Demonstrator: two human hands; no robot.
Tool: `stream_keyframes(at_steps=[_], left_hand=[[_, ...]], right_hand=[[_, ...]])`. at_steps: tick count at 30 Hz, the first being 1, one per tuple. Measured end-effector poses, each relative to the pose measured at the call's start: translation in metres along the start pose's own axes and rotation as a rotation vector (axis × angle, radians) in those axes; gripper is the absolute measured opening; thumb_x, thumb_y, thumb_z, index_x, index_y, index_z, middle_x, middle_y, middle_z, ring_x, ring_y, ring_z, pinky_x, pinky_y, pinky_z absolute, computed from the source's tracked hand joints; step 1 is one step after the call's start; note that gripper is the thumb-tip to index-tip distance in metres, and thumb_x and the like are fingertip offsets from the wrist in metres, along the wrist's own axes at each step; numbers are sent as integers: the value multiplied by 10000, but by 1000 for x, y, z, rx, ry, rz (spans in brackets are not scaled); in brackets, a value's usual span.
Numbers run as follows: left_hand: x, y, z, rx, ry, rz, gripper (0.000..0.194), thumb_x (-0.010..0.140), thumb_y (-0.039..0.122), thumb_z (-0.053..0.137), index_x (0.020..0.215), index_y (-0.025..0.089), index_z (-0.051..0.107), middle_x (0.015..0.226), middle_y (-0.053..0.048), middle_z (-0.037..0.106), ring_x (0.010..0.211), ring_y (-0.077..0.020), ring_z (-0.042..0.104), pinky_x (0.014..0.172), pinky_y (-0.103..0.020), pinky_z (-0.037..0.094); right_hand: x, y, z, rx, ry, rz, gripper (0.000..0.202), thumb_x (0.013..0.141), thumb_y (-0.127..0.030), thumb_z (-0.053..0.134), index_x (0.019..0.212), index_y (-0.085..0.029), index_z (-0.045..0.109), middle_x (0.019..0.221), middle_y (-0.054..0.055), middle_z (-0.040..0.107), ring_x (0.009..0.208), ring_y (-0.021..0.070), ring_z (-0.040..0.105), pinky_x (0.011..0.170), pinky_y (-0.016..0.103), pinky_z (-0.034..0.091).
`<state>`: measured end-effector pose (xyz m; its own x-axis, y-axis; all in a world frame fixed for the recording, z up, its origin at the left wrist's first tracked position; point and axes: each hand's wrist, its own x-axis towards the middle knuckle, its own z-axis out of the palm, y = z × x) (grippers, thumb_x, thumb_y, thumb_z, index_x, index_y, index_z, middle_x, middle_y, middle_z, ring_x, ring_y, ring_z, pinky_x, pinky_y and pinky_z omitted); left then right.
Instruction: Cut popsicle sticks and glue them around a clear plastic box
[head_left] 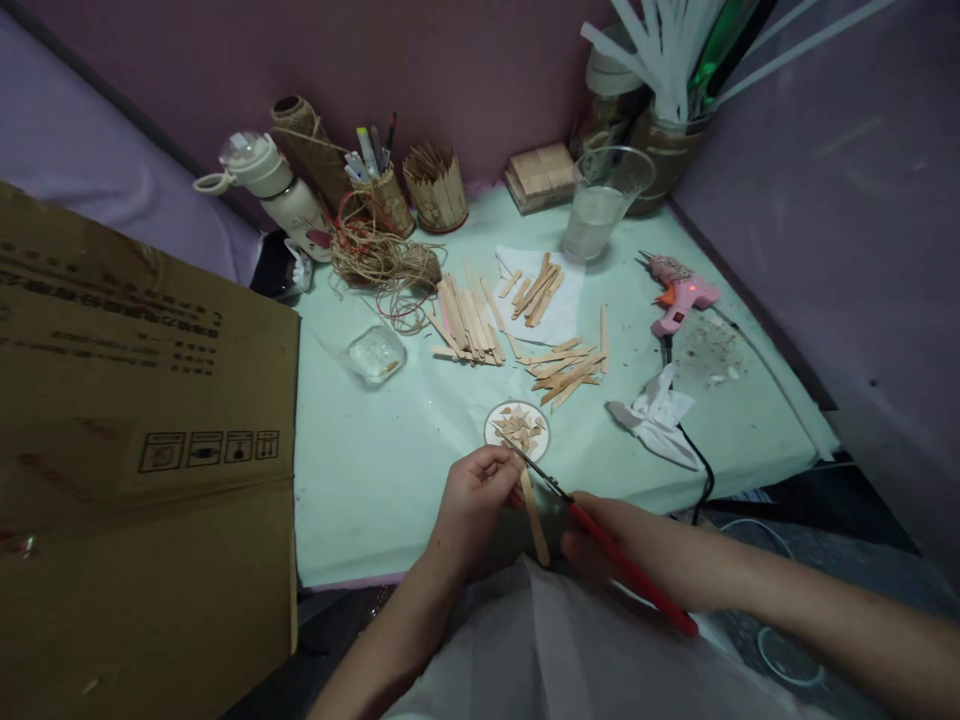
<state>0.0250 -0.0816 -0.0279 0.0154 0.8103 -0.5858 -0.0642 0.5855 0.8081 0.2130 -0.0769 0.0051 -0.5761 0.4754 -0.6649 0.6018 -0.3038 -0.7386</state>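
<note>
Left fingers (501,465) clamp a craft stick (534,515), right fingers (589,508) grip red-handled scissors (628,575); the dish (544,446) holds cut chips (526,424), seemingly uncut sticks (470,320) lie at its eleven o'clock.

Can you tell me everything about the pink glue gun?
The glue gun looks like pink plastic, with a speckled patch on top, an orange trigger and a thin, dark tip. A small red light glows on its side. It lies on the pale green cloth, tip pointing away and to the left. A black cord leaves its handle and passes the crumpled tissue. Nobody is holding it.
</note>
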Motion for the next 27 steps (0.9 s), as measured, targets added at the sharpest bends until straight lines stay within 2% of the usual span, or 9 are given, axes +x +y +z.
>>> stream_keyframes(at_steps=[3, 7, 10, 12, 17, 21, 24, 27], left_hand=[[0, -3, -2, -7, -15, -42, 206, 728, 356, 668, 669, 161, 636, 508, 41, 562, 479, -87, 487, 513, -206, 383], [1, -4, -3, -64, -23, -88, 206, 719, 361, 671, 671, 162, 648, 535, 33, 589, 489, -90, 505, 512, -205, 385], [2, -4, -3, -72, -9, -99, 191, 705, 345, 675, 659, 161, 650, 528, 34, 585, 482, -90, 499, 514, -208, 388], [2, -5, -4, -66, -12, -99, 162, 696, 311, 666, 635, 163, 639, 519, 37, 577, 479, -88, 493, 518, -208, 390], [0, -8, -6, -72, -115, -117, 126, 705, 273, 637, 642, 164, 645, 555, 28, 604, 499, -90, 514, 527, -204, 398], [1, -8, -6, -95, -118, -135, 131, 701, 265, 634, 621, 161, 631, 550, 26, 602, 497, -86, 507, 524, -200, 396], [2, -9, -5, -96, -99, -144, 132, 690, 262, 640, 612, 156, 630, 541, 28, 591, 492, -83, 499, 518, -199, 390], [1, -9, -3, -91, -56, -163, 112, 683, 257, 648, 636, 156, 645, 539, 35, 587, 486, -81, 491, 511, -199, 382]], right_hand=[[5, 1, 5, 88, -18, 95, 322, 854, -489, 524, 823, -174, 584, 787, 50, 675, 699, 191, 559, 670, 309, 443], [12, 8, 13, 192, 1, 67, 320, 802, -517, 566, 754, -201, 556, 776, 47, 658, 732, 212, 552, 714, 333, 439], [15, 9, 13, 226, 10, 93, 332, 798, -526, 564, 715, -207, 521, 725, 33, 616, 689, 193, 512, 672, 319, 412], [15, 9, 10, 205, -3, 100, 352, 808, -542, 555, 717, -204, 512, 690, 15, 574, 644, 165, 463, 630, 303, 381], [13, 6, 4, 72, -59, 69, 402, 801, -593, 554, 710, -207, 492, 669, -14, 507, 604, 136, 381, 573, 280, 328], [15, 8, 7, 109, -28, 80, 363, 832, -546, 522, 737, -196, 533, 703, 13, 578, 651, 167, 456, 642, 309, 371], [17, 11, 12, 157, -6, 30, 325, 829, -506, 541, 779, -187, 580, 788, 40, 645, 732, 206, 528, 715, 332, 419], [18, 14, 15, 185, 8, -10, 286, 824, -468, 565, 750, -192, 581, 813, 45, 671, 762, 220, 557, 712, 326, 447]])
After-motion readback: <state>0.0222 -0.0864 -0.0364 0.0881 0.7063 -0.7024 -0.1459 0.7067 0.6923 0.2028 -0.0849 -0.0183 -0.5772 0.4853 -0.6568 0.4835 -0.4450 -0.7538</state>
